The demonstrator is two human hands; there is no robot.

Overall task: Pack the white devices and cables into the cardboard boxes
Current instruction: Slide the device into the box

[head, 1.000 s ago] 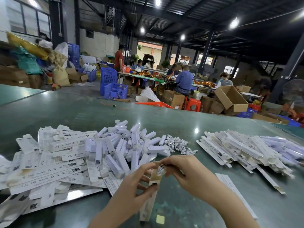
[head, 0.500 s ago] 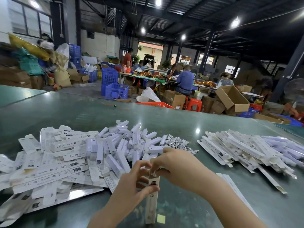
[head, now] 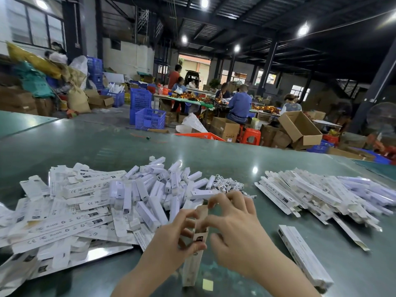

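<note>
A long slim cardboard box stands upright on the green table in front of me. My left hand grips its upper part, fingers curled round it. My right hand is at the box's open top, fingertips on the flap. Behind them lies a heap of white devices, with a tangle of white cables at its right end. Flat, unfolded boxes are spread at the left.
A pile of packed slim boxes lies at the right, and one packed box lies alone near my right forearm. A small yellow square sits by the box's foot. Beyond the table, people work among crates and cartons.
The cable that my right hand held at the box's mouth is out of sight. My right hand has shifted onto the top flap. The box stands more upright in my left hand.
</note>
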